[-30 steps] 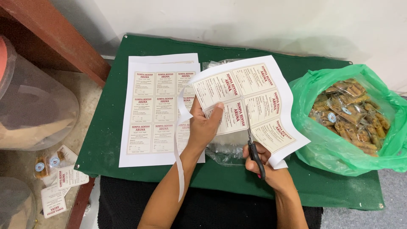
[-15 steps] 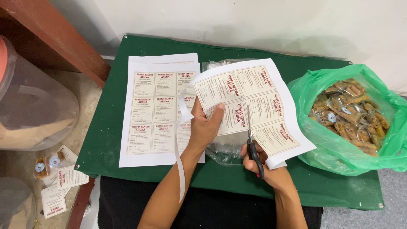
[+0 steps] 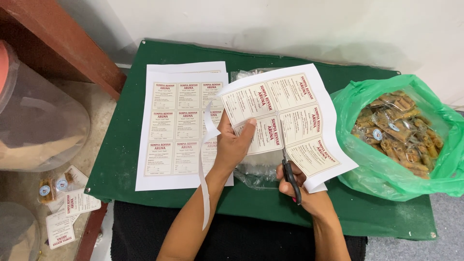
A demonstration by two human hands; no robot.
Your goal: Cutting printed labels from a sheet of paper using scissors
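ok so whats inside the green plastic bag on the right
The green plastic bag sits open on the green table, filled with small clear packets of golden-brown snack sticks. Only the top layer shows; whatever lies deeper is hidden by the packets and the bag's folds.

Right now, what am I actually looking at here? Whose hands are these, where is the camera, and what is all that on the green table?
There is no machine here: a person works with bare hands, and the single camera sits on their head, looking down. The left hand holds up a printed sheet of labels. The right hand works black-handled scissors into that sheet's lower edge, and a thin cut strip hangs down beside the left forearm. On the green table lies a flat stack of uncut label sheets, some clear plastic bags under the hands, and at the right an open green bag of packed snack rolls.
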